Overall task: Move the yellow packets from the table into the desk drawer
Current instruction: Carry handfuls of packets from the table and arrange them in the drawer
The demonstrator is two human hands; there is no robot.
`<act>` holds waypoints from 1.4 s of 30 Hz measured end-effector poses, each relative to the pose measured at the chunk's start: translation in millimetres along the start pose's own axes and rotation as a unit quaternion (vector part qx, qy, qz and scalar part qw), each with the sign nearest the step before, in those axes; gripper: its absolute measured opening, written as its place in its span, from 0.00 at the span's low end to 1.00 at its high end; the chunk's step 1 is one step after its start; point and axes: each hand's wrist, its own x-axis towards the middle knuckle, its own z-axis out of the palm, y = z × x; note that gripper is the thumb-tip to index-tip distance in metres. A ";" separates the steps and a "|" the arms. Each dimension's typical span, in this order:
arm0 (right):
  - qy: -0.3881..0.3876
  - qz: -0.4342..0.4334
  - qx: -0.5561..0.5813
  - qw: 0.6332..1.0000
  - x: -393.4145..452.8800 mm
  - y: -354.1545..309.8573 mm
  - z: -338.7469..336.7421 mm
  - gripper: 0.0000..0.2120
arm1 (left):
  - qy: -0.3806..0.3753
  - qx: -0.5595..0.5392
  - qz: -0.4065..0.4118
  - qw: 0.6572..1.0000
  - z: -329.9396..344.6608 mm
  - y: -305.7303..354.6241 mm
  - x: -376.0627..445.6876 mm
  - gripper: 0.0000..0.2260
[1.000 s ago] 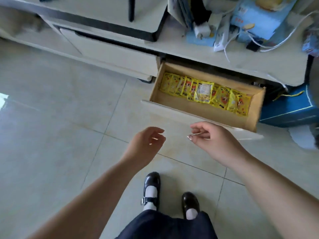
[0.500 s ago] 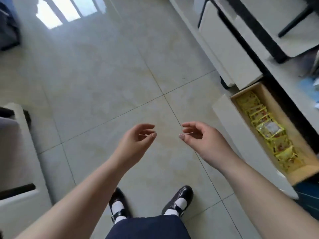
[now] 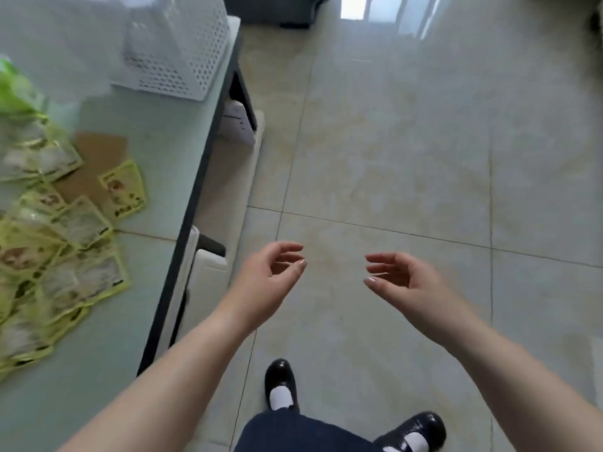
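Several yellow packets [image 3: 62, 249] lie scattered on the glass-topped table [image 3: 137, 305] at the left, one packet [image 3: 123, 188] apart from the pile. My left hand [image 3: 267, 282] hovers over the floor just right of the table's edge, fingers curled apart, holding nothing. My right hand [image 3: 404, 282] is level with it further right, also empty with fingers loosely spread. The desk drawer is out of view.
A white perforated basket [image 3: 182, 50] stands at the table's far end, and a brown card [image 3: 94, 171] lies under some packets. A green bag [image 3: 13, 89] is at the far left. White chairs [image 3: 208, 272] sit under the table. Tiled floor [image 3: 408, 158] stretches ahead.
The view has swung left, away from the open drawer with its packets, to the table. Both hands stay empty and have spread a little further apart.
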 end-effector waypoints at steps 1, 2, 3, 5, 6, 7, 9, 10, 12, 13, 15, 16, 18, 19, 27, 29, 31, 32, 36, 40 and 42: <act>-0.016 -0.004 -0.011 1.000 9.1 -15.6 17.6 0.12 | 0.017 -0.009 -0.008 1.000 -24.3 -8.5 1.4 0.09; -0.032 -0.008 -0.023 0.999 19.5 -31.2 37.3 0.12 | 0.040 -0.023 -0.017 0.999 -49.5 -19.0 2.4 0.09; -0.052 -0.015 -0.039 0.998 33.5 -47.8 62.2 0.12 | 0.068 -0.041 -0.029 0.996 -78.9 -33.8 2.2 0.08; -0.077 -0.020 -0.059 0.995 51.3 -74.8 99.1 0.12 | 0.106 -0.071 -0.047 0.991 -117.9 -57.4 1.0 0.08; -0.092 -0.024 -0.073 0.993 58.1 -86.9 116.4 0.12 | 0.125 -0.083 -0.059 0.987 -133.4 -68.7 -1.0 0.08; -0.110 -0.031 -0.088 0.989 69.3 -98.3 137.8 0.12 | 0.148 -0.098 -0.070 0.982 -152.3 -80.9 -4.6 0.08; -0.137 -0.038 -0.114 0.983 83.4 -117.4 169.1 0.11 | 0.178 -0.119 -0.090 0.973 -176.1 -96.9 -10.9 0.09; -0.157 -0.042 -0.128 0.978 93.1 -126.3 190.1 0.11 | 0.199 -0.134 -0.104 0.965 -191.1 -108.2 -16.1 0.09; -0.183 -0.051 -0.155 0.970 106.0 -139.0 219.7 0.11 | 0.230 -0.159 -0.135 0.950 -210.4 -124.3 -25.1 0.08; -0.196 -0.053 -0.168 0.965 111.5 -143.8 234.4 0.11 | 0.246 -0.170 -0.153 0.942 -219.4 -132.9 -29.5 0.08; -0.221 -0.059 -0.188 0.955 123.9 -151.2 261.7 0.11 | 0.282 -0.191 -0.183 0.922 -233.9 -152.1 -32.9 0.07; -0.223 -0.058 -0.195 0.953 126.3 -152.6 271.1 0.11 | 0.298 -0.194 -0.196 0.914 -238.0 -158.3 -33.3 0.07; -0.237 -0.055 -0.217 0.945 144.4 -154.6 293.3 0.13 | 0.339 -0.216 -0.227 0.887 -249.6 -172.3 -26.4 0.06; -0.239 -0.051 -0.223 0.944 154.3 -155.8 302.1 0.15 | 0.355 -0.225 -0.241 0.874 -254.4 -177.3 -20.2 0.05; -0.150 -0.096 -0.300 0.937 253.9 -185.2 352.6 0.38 | 0.482 -0.155 -0.306 0.806 -292.7 -179.7 68.5 0.18; -0.143 -0.131 -0.342 0.920 275.9 -196.2 368.1 0.41 | 0.497 -0.097 -0.330 0.797 -299.8 -183.0 88.5 0.22; -0.155 -0.161 -0.392 0.892 289.3 -205.9 383.9 0.43 | 0.492 -0.050 -0.385 0.779 -306.0 -185.0 102.4 0.28; -0.162 -0.176 -0.417 0.877 291.0 -209.2 389.9 0.44 | 0.483 -0.042 -0.412 0.772 -307.7 -185.1 106.3 0.30; -0.189 -0.251 -0.501 0.806 292.7 -213.3 411.0 0.46 | 0.467 -0.042 -0.454 0.758 -307.8 -182.9 118.4 0.35; -0.179 -0.307 -0.539 0.763 296.5 -211.3 420.9 0.47 | 0.472 -0.054 -0.463 0.748 -307.4 -182.6 125.4 0.37; -0.185 -0.305 -0.545 0.758 298.9 -213.0 424.8 0.48 | 0.478 -0.062 -0.456 0.748 -309.8 -184.8 128.2 0.35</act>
